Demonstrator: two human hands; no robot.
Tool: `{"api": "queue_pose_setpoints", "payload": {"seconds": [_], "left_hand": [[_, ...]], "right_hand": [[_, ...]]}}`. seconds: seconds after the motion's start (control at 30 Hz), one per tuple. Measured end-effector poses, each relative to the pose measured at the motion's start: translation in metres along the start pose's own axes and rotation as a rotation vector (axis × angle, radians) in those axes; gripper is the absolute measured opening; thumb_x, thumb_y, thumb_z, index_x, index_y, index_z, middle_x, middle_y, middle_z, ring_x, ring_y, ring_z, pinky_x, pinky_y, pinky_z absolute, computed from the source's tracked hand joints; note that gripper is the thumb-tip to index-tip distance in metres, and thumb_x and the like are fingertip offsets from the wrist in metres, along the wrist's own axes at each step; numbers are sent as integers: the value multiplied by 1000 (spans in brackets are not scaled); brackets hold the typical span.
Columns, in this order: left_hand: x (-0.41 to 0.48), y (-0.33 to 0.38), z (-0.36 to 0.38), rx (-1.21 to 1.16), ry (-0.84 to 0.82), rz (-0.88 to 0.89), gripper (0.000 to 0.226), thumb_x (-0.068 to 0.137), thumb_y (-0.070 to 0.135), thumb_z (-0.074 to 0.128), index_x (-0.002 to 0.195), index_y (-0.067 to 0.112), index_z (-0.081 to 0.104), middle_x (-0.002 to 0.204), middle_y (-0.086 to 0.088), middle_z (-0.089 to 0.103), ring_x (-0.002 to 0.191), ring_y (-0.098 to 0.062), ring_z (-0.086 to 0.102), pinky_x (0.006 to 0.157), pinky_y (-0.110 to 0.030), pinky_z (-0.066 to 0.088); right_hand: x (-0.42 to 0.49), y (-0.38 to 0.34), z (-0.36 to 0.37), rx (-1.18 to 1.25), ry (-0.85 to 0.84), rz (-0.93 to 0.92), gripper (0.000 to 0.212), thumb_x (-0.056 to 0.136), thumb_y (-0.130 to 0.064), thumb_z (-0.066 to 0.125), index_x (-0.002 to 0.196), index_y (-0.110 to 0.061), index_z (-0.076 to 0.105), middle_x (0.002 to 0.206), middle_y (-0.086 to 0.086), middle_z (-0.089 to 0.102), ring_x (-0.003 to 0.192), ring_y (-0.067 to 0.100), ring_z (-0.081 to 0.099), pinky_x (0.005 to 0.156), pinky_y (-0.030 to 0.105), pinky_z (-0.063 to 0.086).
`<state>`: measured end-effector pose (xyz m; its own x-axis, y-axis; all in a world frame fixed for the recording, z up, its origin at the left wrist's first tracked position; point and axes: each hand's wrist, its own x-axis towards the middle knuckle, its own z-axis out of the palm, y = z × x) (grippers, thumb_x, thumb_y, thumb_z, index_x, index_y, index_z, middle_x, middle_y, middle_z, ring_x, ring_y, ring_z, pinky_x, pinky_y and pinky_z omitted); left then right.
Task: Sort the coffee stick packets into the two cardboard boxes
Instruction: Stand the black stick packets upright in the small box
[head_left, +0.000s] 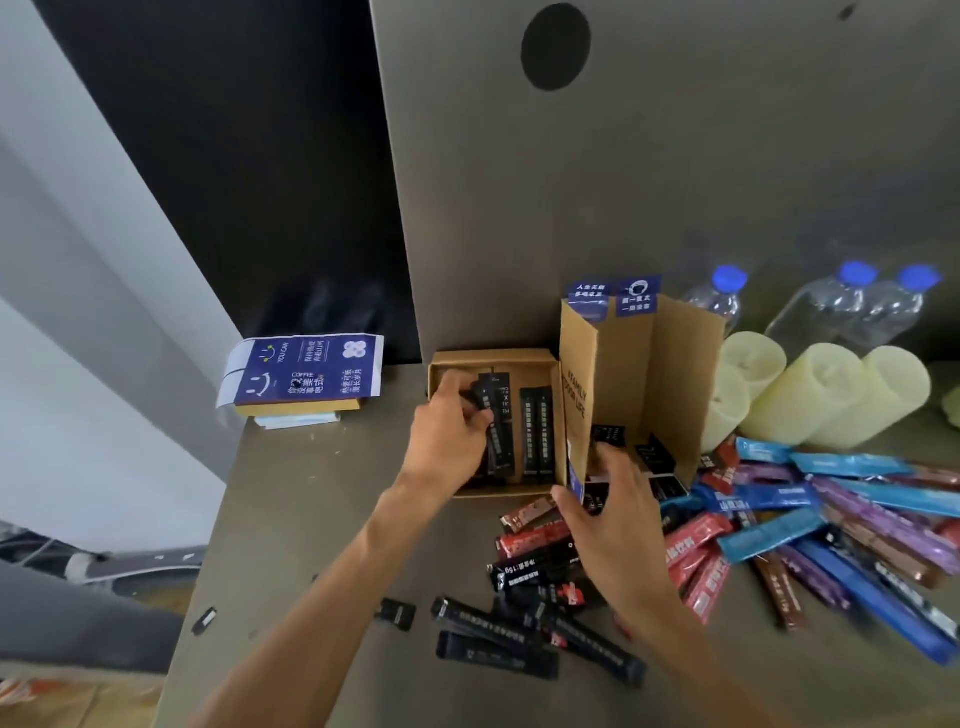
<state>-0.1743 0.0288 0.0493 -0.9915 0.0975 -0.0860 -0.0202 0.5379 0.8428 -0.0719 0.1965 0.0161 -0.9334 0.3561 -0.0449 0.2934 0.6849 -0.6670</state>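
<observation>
A low open cardboard box (492, 356) sits at the back of the table with several black coffee sticks (537, 436) lying in it. My left hand (449, 431) is inside this box, shut on a black stick packet (497, 431). To its right stands a taller cardboard box (675, 364) with raised flaps and a few black packets on its floor. My right hand (618, 525) pinches the front edge of the tall box's left flap (576, 405). A loose heap of black, red, blue, purple and brown stick packets (779, 525) spreads over the table to the right and in front.
Pale candles (810, 395) and plastic water bottles with blue caps (831, 306) stand behind the heap at right. A blue printed box (304, 374) rests on a small stack at the table's back left. A grey panel rises behind the boxes. The table's left edge drops off.
</observation>
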Motion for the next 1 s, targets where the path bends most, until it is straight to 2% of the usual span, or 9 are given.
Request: {"api": "queue_pose_setpoints", "payload": {"seconds": [0.07,0.13,0.23,0.37,0.47,0.53,0.6,0.87,1.0], "left_hand": [[5,2,7,46,-1,56,43,97,15,58,134,29,41,108,3,67,98,-12,64,76,-28,59],[10,0,14,155,20,126,45,97,16,56,135,32,40,109,1,68,99,-15,68,79,-39,61],[19,-2,22,298,55,207,43,97,20,57,134,34,43,107,4,69,99,-14,67,83,-40,59],[32,-6,28,432,43,280,43,94,23,60,134,32,49,109,3,68,107,-18,61,98,-44,51],[38,-8,31,573,83,348,45,91,28,65,134,31,52,123,4,61,119,-19,51,109,-40,38],[38,-10,32,693,109,386,47,90,33,64,135,31,52,129,3,53,123,-19,42,109,-37,31],[37,-14,34,754,108,410,47,89,35,63,135,31,54,127,2,48,119,-19,39,105,-36,32],[37,-18,39,777,104,447,44,90,36,61,134,32,54,125,1,48,116,-20,41,102,-36,36],[33,-21,40,784,109,449,56,86,43,66,137,29,50,128,1,47,118,-21,42,102,-37,37]], "right_hand": [[9,4,8,-71,-8,-9,46,92,-49,60,129,-23,51,123,-5,60,120,16,54,108,43,42],[14,6,14,-154,15,-42,35,95,-51,54,112,-22,58,107,-6,62,106,15,58,100,39,41],[21,8,18,-202,62,-91,25,95,-41,59,105,-19,63,101,-5,65,101,16,58,94,36,40],[25,9,21,-229,88,-118,22,93,-28,64,111,-16,66,103,-2,70,98,17,60,88,33,43],[27,12,23,-215,107,-144,21,92,-24,66,111,-14,67,99,-1,71,93,17,60,84,32,45],[27,13,25,-219,114,-152,20,91,-23,67,109,-14,66,98,-1,70,91,16,60,83,31,47],[28,14,25,-224,117,-157,18,90,-22,67,107,-14,67,96,-1,70,89,16,60,81,32,50],[30,16,27,-226,125,-168,19,92,-22,63,109,-15,66,101,-2,70,94,16,59,84,31,48],[30,16,28,-220,129,-172,19,92,-21,63,109,-14,67,102,-1,70,95,17,60,84,32,51]]}}
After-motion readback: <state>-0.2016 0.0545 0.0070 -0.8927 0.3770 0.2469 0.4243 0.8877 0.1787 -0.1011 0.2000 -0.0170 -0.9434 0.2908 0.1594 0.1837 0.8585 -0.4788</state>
